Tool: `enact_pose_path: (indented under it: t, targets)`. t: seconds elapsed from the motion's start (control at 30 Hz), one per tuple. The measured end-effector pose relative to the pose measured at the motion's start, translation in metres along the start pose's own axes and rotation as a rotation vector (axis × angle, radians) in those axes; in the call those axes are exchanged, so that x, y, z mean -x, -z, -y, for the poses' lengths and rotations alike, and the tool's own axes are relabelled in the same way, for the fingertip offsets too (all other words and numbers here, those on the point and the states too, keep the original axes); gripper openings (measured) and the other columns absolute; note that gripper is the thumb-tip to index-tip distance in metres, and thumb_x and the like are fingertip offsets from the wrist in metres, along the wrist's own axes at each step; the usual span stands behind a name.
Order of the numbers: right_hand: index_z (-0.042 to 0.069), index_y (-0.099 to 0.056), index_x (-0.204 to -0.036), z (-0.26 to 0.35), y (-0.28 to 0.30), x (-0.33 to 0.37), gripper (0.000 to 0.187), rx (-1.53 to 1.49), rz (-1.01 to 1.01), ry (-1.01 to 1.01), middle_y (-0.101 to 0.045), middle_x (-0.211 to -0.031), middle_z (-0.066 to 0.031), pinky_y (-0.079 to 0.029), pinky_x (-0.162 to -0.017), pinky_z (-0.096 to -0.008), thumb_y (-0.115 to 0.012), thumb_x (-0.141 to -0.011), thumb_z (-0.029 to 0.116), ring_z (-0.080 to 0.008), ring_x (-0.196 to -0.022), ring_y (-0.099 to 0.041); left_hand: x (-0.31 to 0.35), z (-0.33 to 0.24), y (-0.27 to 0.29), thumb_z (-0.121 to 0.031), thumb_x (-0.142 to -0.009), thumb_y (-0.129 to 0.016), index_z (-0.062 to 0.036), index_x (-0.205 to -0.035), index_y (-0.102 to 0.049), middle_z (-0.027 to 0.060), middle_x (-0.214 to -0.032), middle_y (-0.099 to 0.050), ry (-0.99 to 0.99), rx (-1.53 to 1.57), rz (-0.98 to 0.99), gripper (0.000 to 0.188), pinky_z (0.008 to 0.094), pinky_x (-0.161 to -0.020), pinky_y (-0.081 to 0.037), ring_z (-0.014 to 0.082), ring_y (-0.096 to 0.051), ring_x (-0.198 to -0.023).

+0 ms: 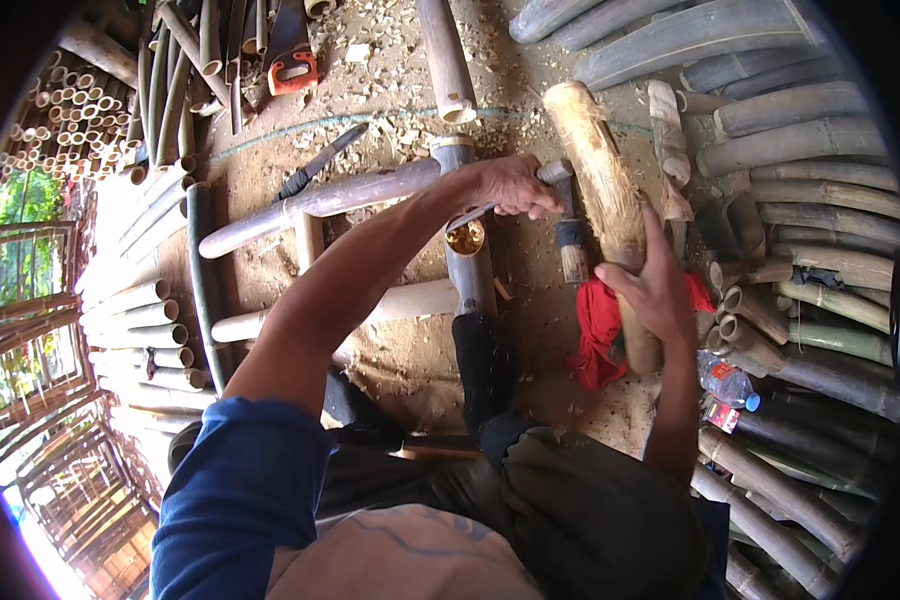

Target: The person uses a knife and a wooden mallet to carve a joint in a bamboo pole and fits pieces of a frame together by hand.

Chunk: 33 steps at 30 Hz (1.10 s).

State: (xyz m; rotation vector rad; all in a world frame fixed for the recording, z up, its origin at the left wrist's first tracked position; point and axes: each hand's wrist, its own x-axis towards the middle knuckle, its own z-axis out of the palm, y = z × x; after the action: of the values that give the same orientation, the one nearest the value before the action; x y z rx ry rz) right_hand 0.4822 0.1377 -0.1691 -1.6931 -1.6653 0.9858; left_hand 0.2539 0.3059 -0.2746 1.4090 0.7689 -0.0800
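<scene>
My left hand [520,188] is closed around a chisel, its grey butt end [554,172] showing past my fingers. The thin blade slants down to a hole [465,238] cut in a thick bamboo pole [470,278], and pale shavings lie in that hole. I cannot tell whether the tip touches the bamboo. My right hand [655,285] grips the lower part of a heavy wooden club [592,150], which stands nearly lengthwise to the right of the chisel. Its middle is worn and frayed. Between them lies another tool with a wooden handle [574,262] and dark wrapping.
Two bamboo rails [370,188] run left from the pole. A knife [322,162] and an orange-handled saw [292,72] lie beyond. Red cloth [600,335] and a plastic bottle [728,382] are at right, beside stacked bamboo [820,190]. Wood chips litter the ground.
</scene>
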Motion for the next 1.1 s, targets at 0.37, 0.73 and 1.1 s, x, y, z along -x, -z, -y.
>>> enact_pose_path:
  t: [0.37,0.73,1.1]
  targets:
    - [-0.008,-0.025,-0.158,0.057,-0.008,-0.011,0.094,0.067,0.127,0.090,-0.051,-0.148,-0.0295,-0.042,-0.113,-0.0418,-0.077,-0.084,0.018,-0.0335,-0.136,-0.054,0.059,-0.006,-0.020,-0.023,-0.086,-0.088,-0.0049,-0.133,-0.055,0.0031,-0.077,-0.067,-0.195,0.182,-0.083,0.061,0.0251,-0.053,-0.048,0.0096,-0.062,-0.062]
    - [-0.004,-0.025,-0.159,0.062,-0.028,0.014,0.095,0.107,0.137,0.176,-0.052,-0.145,-0.0332,-0.046,-0.109,-0.0484,-0.078,-0.084,0.022,-0.0477,-0.132,-0.055,0.078,0.026,-0.079,-0.006,-0.082,-0.075,-0.0093,-0.107,-0.074,0.0081,-0.095,-0.077,-0.487,-0.236,-0.494,0.025,0.0343,-0.075,-0.060,0.0200,-0.073,-0.084]
    - [-0.005,-0.023,-0.159,-0.019,-0.035,0.141,0.096,-0.354,0.029,-0.262,-0.047,-0.150,-0.0239,-0.040,-0.115,-0.0410,-0.077,-0.082,0.010,-0.0319,-0.138,-0.049,0.116,0.041,-0.117,-0.029,-0.092,-0.082,-0.0065,-0.103,-0.077,0.0042,-0.083,-0.073,-0.637,0.786,-1.248,0.026,0.0319,-0.064,-0.058,0.0103,-0.068,-0.074]
